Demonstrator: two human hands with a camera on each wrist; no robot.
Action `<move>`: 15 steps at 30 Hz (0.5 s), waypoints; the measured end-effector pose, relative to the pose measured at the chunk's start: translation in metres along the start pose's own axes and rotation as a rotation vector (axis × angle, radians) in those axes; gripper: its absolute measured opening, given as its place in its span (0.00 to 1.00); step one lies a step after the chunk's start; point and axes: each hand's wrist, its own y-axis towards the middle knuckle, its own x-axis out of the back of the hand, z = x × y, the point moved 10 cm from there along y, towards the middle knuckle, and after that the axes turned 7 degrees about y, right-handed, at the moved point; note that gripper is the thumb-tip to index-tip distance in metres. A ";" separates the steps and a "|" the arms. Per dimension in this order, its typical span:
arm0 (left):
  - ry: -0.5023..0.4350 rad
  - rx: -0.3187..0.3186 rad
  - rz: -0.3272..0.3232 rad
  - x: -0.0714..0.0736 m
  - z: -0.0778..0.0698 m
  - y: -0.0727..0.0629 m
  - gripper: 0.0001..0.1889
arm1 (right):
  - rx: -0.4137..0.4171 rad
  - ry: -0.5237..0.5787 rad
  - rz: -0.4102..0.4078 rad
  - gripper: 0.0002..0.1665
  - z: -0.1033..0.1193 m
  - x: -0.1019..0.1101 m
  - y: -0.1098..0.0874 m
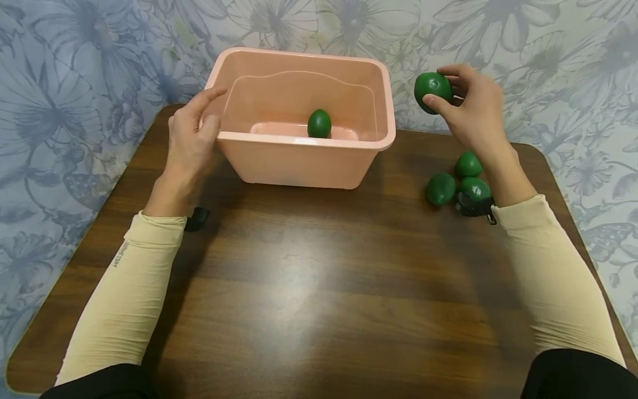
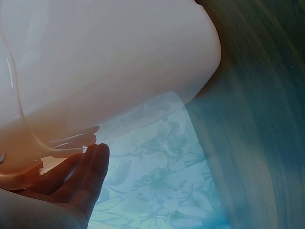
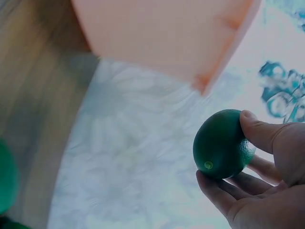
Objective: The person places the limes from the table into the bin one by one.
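Observation:
A pink plastic bin (image 1: 299, 163) stands at the back of the table, and one green lime (image 1: 319, 123) lies inside it. My left hand (image 1: 191, 130) holds the bin's left rim, thumb towards the front corner; in the left wrist view its fingers (image 2: 97, 164) lie against the outer wall. To the right of the bin, my right hand (image 1: 473, 105) pinches another lime (image 1: 432, 92) between thumb and fingertips, raised above the table's back edge. The right wrist view shows this lime (image 3: 221, 143) with its pale stem end facing the camera.
On the right side of the table (image 1: 299, 266), below my right hand, several limes (image 1: 441, 189) sit in a cluster. The right wrist strap's black mount (image 1: 473, 205) overlaps one of them. A flower-patterned wall (image 1: 588, 66) rises right behind the table.

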 end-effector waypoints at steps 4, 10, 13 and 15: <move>-0.002 0.006 0.002 0.000 0.001 0.000 0.28 | 0.035 0.035 0.002 0.33 0.025 -0.004 0.002; 0.001 -0.002 -0.003 0.000 0.000 -0.001 0.28 | 0.066 0.088 0.011 0.32 0.043 -0.011 0.006; 0.002 -0.005 0.001 0.000 0.000 -0.001 0.28 | 0.077 0.109 0.013 0.32 0.049 -0.014 0.008; -0.003 0.002 0.003 0.001 0.002 -0.001 0.28 | 0.099 0.102 0.006 0.32 0.056 -0.017 0.009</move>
